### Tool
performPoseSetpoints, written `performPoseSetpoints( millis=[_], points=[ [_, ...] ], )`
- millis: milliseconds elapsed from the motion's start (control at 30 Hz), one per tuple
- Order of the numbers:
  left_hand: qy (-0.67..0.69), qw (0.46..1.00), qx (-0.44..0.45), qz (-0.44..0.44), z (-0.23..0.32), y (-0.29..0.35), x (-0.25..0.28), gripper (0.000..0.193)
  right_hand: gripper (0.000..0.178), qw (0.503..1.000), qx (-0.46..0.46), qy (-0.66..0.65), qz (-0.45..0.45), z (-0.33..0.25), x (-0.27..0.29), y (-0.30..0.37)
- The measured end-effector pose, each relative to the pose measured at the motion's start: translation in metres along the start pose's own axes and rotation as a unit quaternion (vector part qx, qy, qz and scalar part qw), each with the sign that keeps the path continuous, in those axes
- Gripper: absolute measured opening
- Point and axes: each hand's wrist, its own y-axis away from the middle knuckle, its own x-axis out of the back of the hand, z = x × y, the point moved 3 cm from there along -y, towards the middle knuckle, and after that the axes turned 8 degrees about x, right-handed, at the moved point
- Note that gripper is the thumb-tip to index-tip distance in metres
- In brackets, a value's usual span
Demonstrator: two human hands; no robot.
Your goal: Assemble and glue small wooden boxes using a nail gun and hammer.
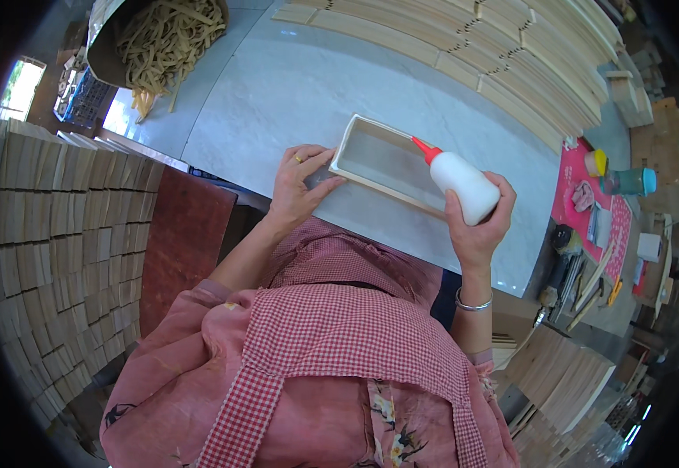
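Note:
A shallow rectangular wooden frame (390,189) lies on the pale, glossy tabletop (269,101). At its left end, my left hand (302,183) has thumb and fingers closed on the near corner; a ring shows on one finger. My right hand (481,222) is wrapped round a white squeeze bottle (464,186) with a red nozzle, apparently glue. The bottle is tilted, and its tip points left at the frame's far long side. Whitish edging shows along the rim at the left end and far side. The bottle and my right hand hide the frame's right end.
Long stacks of wooden strips (464,47) line the table's far side. A container of thin wooden offcuts (169,43) stands far left. Stacked wood blocks (59,257) rise at the left. A teal-lidded jar (628,181) and hand tools (565,273) sit at the right.

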Motion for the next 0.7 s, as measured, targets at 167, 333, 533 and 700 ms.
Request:
performPoseSetpoints(
  millis=[167, 333, 533, 700],
  points=[
    [-0.014, 1.000, 0.000, -0.004, 0.001, 0.001, 0.001, 0.047, 0.058, 0.999, -0.028, 0.021, 0.025, 0.010, 0.028, 0.013],
    [-0.015, 1.000, 0.004, -0.006, 0.003, 0.001, 0.001, 0.048, 0.057, 0.996, -0.059, 0.061, 0.039, 0.018, 0.055, 0.024],
    [-0.005, 1.000, 0.020, -0.008, 0.000, 0.000, -0.001, 0.048, 0.057, 0.990, -0.070, 0.102, 0.065, 0.027, 0.082, 0.037],
    [-0.002, 1.000, 0.024, 0.000, 0.001, 0.000, -0.002, 0.048, 0.057, 0.985, -0.080, 0.131, 0.078, 0.033, 0.100, 0.045]
  ],
)
